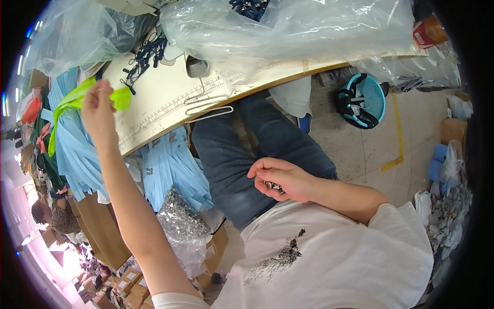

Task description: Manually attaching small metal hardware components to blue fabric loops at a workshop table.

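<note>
My left hand [99, 114] is raised over the table's left end, its fingers curled and pinched together. Behind it runs a neon yellow-green strap [66, 105], one end showing beside the fingers; whether they grip it or something small is hidden. Light blue straps [77, 149] hang in a bundle just below that. Over my lap, my right hand [282, 179] is cupped, palm up, around several small metal pieces [272, 186]. A clear bag of shiny metal pieces [179, 213] sits below the table edge, beside more hanging blue straps [167, 159].
A bent wire rack [210, 110] juts over the front edge of the white table [154, 110], which bears ruler markings. Dark navy cords [146, 59] and large clear plastic bags [288, 31] lie farther back. On the floor at right stands a turquoise basket [371, 98].
</note>
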